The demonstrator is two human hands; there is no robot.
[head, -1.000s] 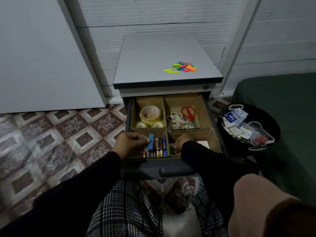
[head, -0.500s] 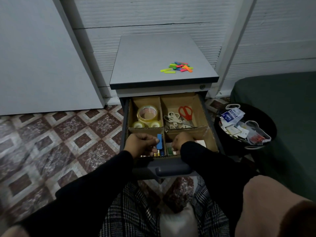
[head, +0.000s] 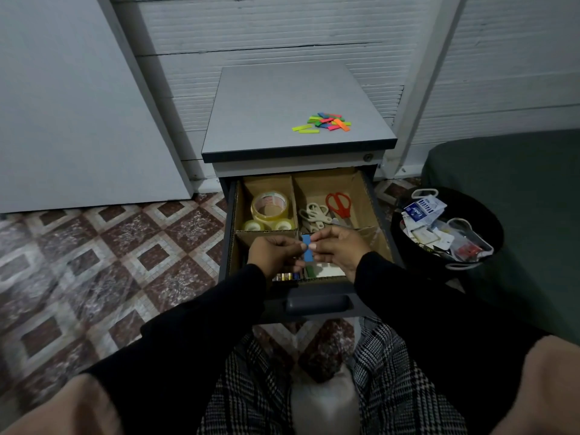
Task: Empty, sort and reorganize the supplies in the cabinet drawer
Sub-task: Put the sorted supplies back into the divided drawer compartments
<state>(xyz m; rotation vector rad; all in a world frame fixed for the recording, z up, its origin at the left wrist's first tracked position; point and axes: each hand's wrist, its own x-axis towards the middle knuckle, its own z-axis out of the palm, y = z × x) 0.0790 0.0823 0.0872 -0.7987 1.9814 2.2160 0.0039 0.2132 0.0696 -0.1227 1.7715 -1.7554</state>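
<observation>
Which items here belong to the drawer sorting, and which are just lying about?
Job: blue strip pinched by left hand and right hand; tape rolls; scissors; coloured strips.
Lying about: black bin of packets.

Three tape rolls (head: 269,211), one red scissors (head: 339,205), one black bin (head: 445,227), two hands (head: 276,250).

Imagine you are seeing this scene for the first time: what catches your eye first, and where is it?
Both hands, left hand and right hand, pinch a small blue strip over the front of the open drawer. A bright pile of neon strips lies on the cabinet top. Red-handled scissors lie in the drawer's back right compartment.
</observation>
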